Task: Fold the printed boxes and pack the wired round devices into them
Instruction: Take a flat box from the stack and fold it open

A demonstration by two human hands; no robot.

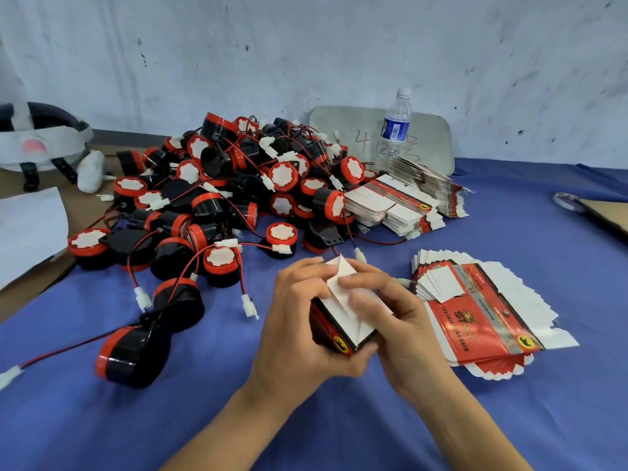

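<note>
Box of red-and-black printed cardboard (334, 322), half folded, held above blue-covered tabletop (238, 402): left hand (295, 321) gripping underneath, right hand (401, 317) fingers (367, 278) pinching white flaps (not yet tucked). Behind, heap of black-and-red wired round devices (238, 185).

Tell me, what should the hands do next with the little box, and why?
Probably fold the white flaps down and tuck them in. The left hand grips the box from below, the right hand holds it with fingers on the flaps, and the flaps stick up, so this end looks unclosed.
</note>
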